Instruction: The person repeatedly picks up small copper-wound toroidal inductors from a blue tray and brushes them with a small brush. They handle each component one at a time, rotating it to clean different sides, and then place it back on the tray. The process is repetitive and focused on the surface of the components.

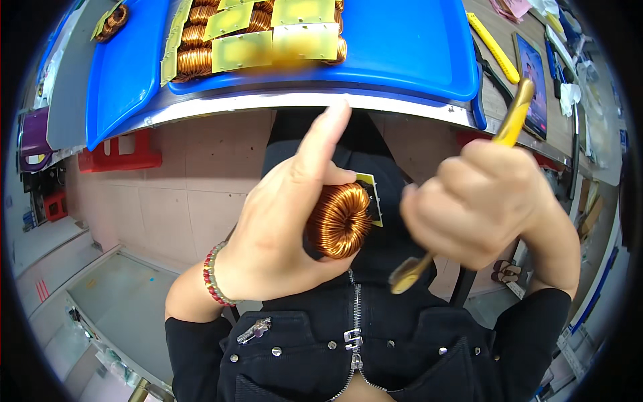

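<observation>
Below a bench-edge blue tray (402, 60), the left hand (281, 214) grips a copper toroid coil (339, 221); at three o'clock the right hand (479, 201) clasps a yellow-handled tool (512, 120), apparently poised to work the coil, which calls for steady aim.

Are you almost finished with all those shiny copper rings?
Hard to tell. Many copper coils with yellow plates lie in the blue tray, whether finished or waiting I cannot say. In hand: the left hand holds one coil, the right hand grips a yellow-handled tool.
</observation>
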Available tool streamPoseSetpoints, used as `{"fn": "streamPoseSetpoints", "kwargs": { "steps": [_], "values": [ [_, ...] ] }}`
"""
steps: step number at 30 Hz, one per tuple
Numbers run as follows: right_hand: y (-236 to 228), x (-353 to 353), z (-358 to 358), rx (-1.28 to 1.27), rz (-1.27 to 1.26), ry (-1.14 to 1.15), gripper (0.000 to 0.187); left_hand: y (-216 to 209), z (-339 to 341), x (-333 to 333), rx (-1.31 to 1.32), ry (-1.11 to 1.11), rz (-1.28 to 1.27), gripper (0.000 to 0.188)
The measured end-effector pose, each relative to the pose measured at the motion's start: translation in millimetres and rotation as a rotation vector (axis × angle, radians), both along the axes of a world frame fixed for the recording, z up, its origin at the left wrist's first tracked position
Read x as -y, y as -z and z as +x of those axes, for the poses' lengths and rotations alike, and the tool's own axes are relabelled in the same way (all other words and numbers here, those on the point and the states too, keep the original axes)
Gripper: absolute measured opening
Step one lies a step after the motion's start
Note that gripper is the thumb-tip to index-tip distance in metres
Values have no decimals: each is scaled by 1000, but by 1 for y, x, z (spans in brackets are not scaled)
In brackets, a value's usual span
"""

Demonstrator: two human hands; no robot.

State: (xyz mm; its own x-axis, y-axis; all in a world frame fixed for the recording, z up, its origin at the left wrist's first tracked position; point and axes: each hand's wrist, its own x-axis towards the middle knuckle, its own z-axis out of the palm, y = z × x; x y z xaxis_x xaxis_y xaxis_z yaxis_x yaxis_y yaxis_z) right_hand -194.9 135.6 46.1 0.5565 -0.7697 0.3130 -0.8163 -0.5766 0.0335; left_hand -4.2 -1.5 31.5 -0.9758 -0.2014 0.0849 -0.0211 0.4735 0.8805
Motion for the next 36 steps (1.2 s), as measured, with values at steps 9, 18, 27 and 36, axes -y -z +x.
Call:
{"fn": "streamPoseSetpoints", "kwargs": {
  "steps": [9, 18, 27, 36],
  "values": [
    [7, 4, 25, 919, 322, 362, 25, 4, -4, -3, -28, -46, 42, 110],
    [31, 14, 50, 1581, 459, 638, 17, 31, 1, -11, -307, -173, -76, 102],
    [20, -34, 28, 885, -162, 664, 23, 50, 8, -15, -501, -364, -197, 123],
    [30, -29, 65, 475, -318, 649, 18, 48, 1, -20, -509, -500, -443, 114]
  ]
}}
